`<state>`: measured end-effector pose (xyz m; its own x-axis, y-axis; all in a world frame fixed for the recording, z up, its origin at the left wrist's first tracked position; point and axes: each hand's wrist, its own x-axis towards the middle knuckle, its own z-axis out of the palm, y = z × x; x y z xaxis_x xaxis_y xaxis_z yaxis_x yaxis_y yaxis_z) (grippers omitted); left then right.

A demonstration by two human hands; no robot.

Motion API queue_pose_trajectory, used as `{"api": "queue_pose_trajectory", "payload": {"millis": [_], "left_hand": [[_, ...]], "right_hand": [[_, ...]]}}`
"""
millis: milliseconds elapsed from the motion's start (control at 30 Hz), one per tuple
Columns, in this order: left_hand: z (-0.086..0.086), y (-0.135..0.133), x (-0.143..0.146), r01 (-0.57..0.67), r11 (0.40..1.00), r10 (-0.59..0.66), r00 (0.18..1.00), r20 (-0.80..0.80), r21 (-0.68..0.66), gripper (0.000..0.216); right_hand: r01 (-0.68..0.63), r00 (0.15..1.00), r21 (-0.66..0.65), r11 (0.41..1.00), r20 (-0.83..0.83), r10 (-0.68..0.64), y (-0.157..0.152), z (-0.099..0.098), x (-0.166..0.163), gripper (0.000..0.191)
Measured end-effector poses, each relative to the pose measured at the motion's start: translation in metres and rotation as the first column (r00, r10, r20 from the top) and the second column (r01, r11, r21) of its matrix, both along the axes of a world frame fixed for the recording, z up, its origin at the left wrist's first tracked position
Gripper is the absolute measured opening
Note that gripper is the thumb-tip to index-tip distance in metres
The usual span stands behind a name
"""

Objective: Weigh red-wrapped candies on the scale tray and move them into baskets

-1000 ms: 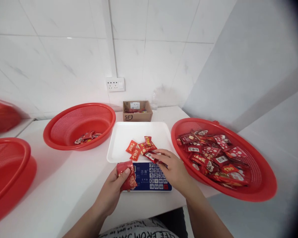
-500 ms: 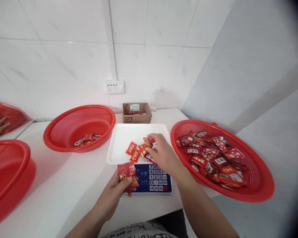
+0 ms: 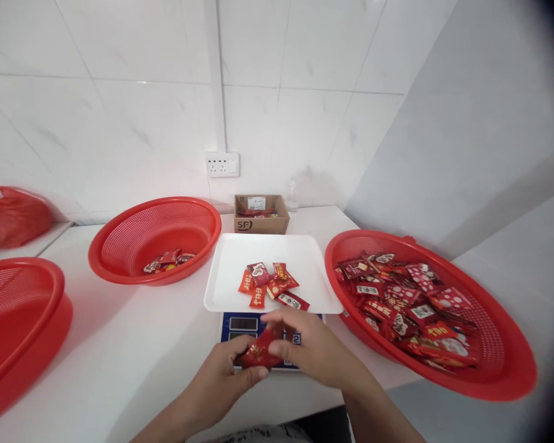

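Both my hands meet over the blue keypad of a weighing scale (image 3: 240, 324). My left hand (image 3: 224, 378) and my right hand (image 3: 307, 351) pinch the same small red pouch (image 3: 258, 354) between them, fingers closed on it. Just beyond, the scale's white tray (image 3: 231, 258) carries several red wrapped candies (image 3: 270, 283). To my right a large red basket (image 3: 512, 375) is full of similar red candy packets (image 3: 397, 295).
A red basket (image 3: 120, 234) at the back left holds a few candies. Another red basket (image 3: 23, 307) sits at the far left edge. A small cardboard box (image 3: 261, 215) stands against the tiled wall under a socket (image 3: 221, 164). A red bag (image 3: 13, 215) lies at far left.
My right hand has left the candies on the tray and come back to the pouch, which both hands now grip over the keypad. The other person's hand at far left is gone.
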<state>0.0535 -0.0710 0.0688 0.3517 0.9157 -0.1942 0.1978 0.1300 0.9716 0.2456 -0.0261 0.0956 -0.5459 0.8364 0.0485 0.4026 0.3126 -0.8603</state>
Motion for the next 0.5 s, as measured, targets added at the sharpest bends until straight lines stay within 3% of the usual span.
{"api": "queue_pose_trajectory", "payload": {"millis": [67, 133, 200, 267, 333, 400, 467, 500], "left_hand": [[0.0, 0.002, 0.006, 0.072, 0.997, -0.068, 0.992, -0.102, 0.033, 0.016], [0.0, 0.003, 0.01, 0.119, 0.991, -0.108, 0.981, -0.163, 0.061, 0.016], [-0.001, 0.004, 0.011, 0.126, 0.987, -0.102, 0.973, -0.208, 0.105, 0.016], [-0.004, 0.008, 0.005, 0.067, 0.972, -0.003, 0.962, -0.274, 0.225, 0.017], [-0.007, 0.017, -0.009, -0.006, 0.888, 0.191, 0.914, -0.358, 0.46, 0.021], [-0.009, 0.031, -0.03, -0.02, 0.706, 0.429, 0.807, -0.405, 0.708, 0.029], [-0.01, 0.045, -0.057, 0.026, 0.548, 0.621, 0.658, -0.427, 0.836, 0.037], [-0.01, 0.052, -0.071, 0.057, 0.518, 0.678, 0.58, -0.451, 0.853, 0.041]], "right_hand": [[0.006, 0.993, 0.009, 1.0, 0.121, -0.008, -0.015, -0.007, 0.001, 0.013], [0.064, 0.983, 0.042, 0.997, 0.168, -0.07, -0.023, -0.013, 0.007, 0.02], [0.168, 0.977, 0.079, 0.983, 0.118, -0.176, -0.027, -0.016, 0.018, 0.024], [0.36, 0.93, 0.135, 0.923, 0.02, -0.366, -0.025, -0.016, 0.037, 0.028], [0.608, 0.79, 0.198, 0.769, -0.06, -0.61, -0.02, -0.013, 0.059, 0.032], [0.78, 0.603, 0.267, 0.566, -0.076, -0.794, -0.013, -0.012, 0.082, 0.036], [0.848, 0.457, 0.319, 0.423, -0.038, -0.889, -0.007, -0.012, 0.102, 0.039], [0.857, 0.416, 0.338, 0.389, -0.007, -0.909, -0.005, -0.012, 0.109, 0.04]]}}
